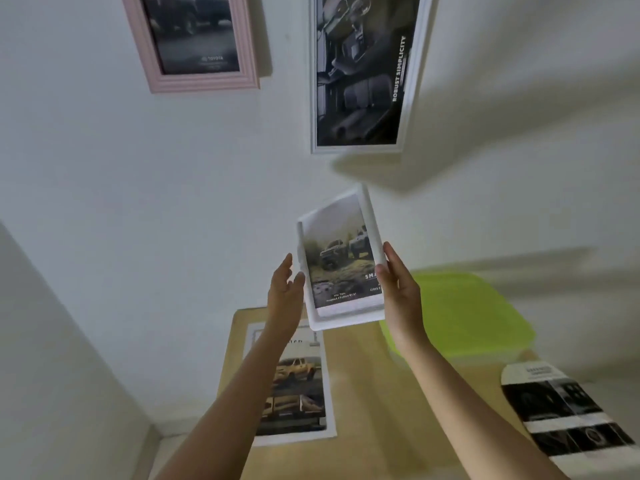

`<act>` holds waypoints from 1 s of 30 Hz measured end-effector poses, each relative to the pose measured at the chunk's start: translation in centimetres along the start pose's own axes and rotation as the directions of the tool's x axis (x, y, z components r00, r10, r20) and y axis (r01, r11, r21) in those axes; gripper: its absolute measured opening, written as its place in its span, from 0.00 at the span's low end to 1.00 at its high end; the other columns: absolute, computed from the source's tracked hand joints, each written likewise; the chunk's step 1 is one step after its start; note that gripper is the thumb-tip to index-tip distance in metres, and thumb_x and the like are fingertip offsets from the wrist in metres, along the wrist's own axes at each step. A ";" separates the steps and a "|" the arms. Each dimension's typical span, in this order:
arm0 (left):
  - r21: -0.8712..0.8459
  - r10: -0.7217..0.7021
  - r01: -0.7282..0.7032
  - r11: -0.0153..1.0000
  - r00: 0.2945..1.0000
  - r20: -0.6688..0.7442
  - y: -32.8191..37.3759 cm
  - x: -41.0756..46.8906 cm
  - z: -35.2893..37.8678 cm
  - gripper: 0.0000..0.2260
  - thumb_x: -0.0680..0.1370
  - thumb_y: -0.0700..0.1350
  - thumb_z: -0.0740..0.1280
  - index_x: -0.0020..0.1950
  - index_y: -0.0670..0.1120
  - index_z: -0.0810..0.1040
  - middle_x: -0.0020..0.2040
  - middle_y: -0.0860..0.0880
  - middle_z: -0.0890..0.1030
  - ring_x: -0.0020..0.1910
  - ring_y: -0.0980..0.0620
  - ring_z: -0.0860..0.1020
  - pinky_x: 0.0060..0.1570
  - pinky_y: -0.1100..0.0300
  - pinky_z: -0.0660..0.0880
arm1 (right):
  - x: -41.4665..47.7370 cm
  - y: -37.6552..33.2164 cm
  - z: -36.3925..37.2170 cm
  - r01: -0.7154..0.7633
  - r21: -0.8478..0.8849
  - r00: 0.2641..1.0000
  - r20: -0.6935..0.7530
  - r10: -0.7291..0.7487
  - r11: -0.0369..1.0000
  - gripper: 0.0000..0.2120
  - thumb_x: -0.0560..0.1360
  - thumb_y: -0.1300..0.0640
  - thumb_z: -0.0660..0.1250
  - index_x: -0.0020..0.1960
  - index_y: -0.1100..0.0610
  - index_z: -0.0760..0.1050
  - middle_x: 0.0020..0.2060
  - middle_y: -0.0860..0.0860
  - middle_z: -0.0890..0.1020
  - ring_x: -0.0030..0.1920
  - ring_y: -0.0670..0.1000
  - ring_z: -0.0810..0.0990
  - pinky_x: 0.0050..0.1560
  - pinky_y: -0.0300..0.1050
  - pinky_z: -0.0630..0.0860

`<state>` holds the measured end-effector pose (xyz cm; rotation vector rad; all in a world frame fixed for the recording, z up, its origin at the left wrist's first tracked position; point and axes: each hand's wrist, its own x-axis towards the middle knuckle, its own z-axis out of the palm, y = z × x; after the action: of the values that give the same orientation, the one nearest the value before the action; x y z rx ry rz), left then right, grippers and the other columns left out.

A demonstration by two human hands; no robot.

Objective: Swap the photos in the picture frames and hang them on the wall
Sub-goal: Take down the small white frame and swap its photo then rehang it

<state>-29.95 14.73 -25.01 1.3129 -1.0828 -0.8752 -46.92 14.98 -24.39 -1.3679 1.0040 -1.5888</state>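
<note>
The right hand (398, 289) grips the white frame (341, 261) by its right edge, with the thumb laid across the front and the fingers out of sight behind. The left hand (285, 292) is spread with straight fingers just beside the frame's left edge. It may brush that edge, but motion blur makes contact hard to judge. The frame is held up in the air, tilted, between the table and the pictures on the wall. It has a flat, smooth moulding and holds a print of off-road trucks on muddy ground, whose caption is partly covered by the right thumb.

Bare wall (138, 168) lies open to the left and between the held frame and the hung white frame (313, 98) directly above. That frame is narrow-rimmed, shows a dark interior print and is cut off at the top. Up and to the left hangs a pink frame (204, 83) with ribbed moulding, also cropped.

Below, a loose photo (298, 386) of a yellow truck lies flat on the wooden table (363, 375), partly crossed by the left forearm. A lime-green plastic lid (460, 313) sits to the right. A black-and-white brochure (561, 417) lies near the right border.
</note>
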 end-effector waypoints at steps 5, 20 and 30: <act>-0.165 0.044 -0.023 0.986 0.991 0.127 -0.2 -2.5 0.0 0.29 0.78 0.52 0.60 0.76 0.57 0.49 0.73 0.42 0.63 0.69 0.49 0.67 0.66 0.54 0.66 | -6.0 3.3 1.2 0.223 -0.330 0.969 0.179 -0.171 0.917 0.21 0.79 0.59 0.60 0.71 0.56 0.62 0.52 0.49 0.81 0.38 0.40 0.79 0.37 0.26 0.68; -0.049 -0.074 0.071 0.996 0.994 -0.084 -6.5 -4.4 -2.1 0.31 0.80 0.38 0.54 0.76 0.51 0.39 0.38 0.44 0.67 0.36 0.49 0.68 0.37 0.55 0.67 | -12.0 8.1 2.0 0.330 -0.355 0.865 0.486 -0.129 0.875 0.18 0.79 0.62 0.59 0.68 0.57 0.69 0.66 0.50 0.73 0.67 0.45 0.71 0.66 0.42 0.68; -0.179 -0.218 0.202 0.963 0.973 -0.079 -11.3 -2.6 -5.3 0.18 0.80 0.40 0.56 0.62 0.63 0.67 0.33 0.57 0.80 0.31 0.57 0.77 0.31 0.60 0.75 | -5.8 14.8 -1.0 -0.418 -0.327 0.834 0.231 0.501 0.847 0.21 0.79 0.58 0.60 0.71 0.53 0.64 0.64 0.47 0.71 0.61 0.46 0.72 0.63 0.41 0.69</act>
<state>-24.68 17.70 -36.22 1.3283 -0.7830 -1.0264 -46.34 14.91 -40.28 -1.3591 1.2666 -0.8681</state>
